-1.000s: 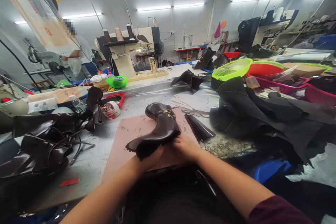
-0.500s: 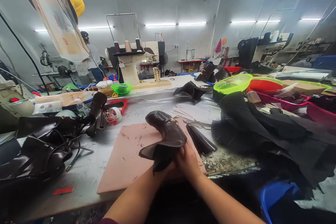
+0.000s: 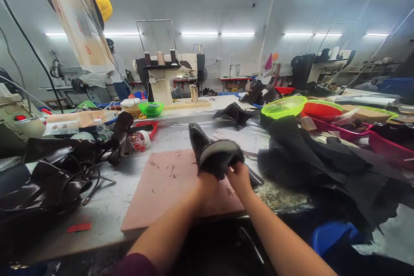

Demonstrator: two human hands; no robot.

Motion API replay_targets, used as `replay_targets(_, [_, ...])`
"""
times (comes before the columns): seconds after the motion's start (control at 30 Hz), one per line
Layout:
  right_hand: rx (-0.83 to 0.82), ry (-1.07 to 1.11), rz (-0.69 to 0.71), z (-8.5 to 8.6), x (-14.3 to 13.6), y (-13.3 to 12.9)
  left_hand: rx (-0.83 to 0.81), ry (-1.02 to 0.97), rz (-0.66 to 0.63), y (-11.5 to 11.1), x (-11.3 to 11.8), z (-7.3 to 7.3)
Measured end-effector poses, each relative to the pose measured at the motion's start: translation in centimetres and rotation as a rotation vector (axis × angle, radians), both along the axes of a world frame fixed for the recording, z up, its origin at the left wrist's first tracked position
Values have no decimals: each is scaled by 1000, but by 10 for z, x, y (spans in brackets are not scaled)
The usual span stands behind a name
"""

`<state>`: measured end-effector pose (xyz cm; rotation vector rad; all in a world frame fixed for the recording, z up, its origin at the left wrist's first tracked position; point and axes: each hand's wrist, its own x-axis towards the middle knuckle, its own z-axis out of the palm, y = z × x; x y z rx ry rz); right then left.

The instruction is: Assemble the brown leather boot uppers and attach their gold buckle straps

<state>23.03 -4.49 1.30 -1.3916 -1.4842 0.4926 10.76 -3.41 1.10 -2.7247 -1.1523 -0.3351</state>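
A dark brown leather boot upper point(image 3: 203, 148) is held up over the pink board point(image 3: 161, 185), its wide opening with a pale lining turned toward me. My left hand point(image 3: 208, 181) holds it from below on the left; the fingers are hidden behind the leather. At the lower right of the opening, my right hand point(image 3: 239, 176) pinches the edge with bent fingers. Dark leather strips point(image 3: 255, 177) lie just beyond my right hand, partly covered by it. Pale sheets point(image 3: 249, 142) are spread behind the boot upper.
More brown leather uppers point(image 3: 58, 168) are heaped at the left. Black material point(image 3: 300, 159) covers the right side. A red tray point(image 3: 150, 128), a green basket point(image 3: 151, 108) and a sewing machine point(image 3: 161, 86) stand farther back. A blue bin point(image 3: 333, 237) sits low at right.
The boot upper has been raised and turned, so its opening now faces me instead of down. Both hands have moved up and slightly forward with it.
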Motion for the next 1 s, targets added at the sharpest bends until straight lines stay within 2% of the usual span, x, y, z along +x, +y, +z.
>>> replay_targets(0.13, [-59, 54, 27, 0, 6, 13, 67, 180, -66, -4, -13, 6])
replay_targets(0.3, [-97, 8, 83, -2, -2, 14, 121, 336, -97, -11, -54, 20])
replay_targets(0.43, [-130, -77, 95, -17, -1, 13, 116, 402, -123, -14, -76, 16])
replay_targets(0.63, [-143, -180, 99, -45, 0, 13, 108, 334, -141, -15, -69, -7])
replay_targets(0.83, [-107, -199, 49, -45, 5, 22, 127, 324, -136, -12, -60, -23])
replay_targets(1.0, [-122, -205, 68, -48, -2, 9, 138, 384, -83, -11, -53, -30])
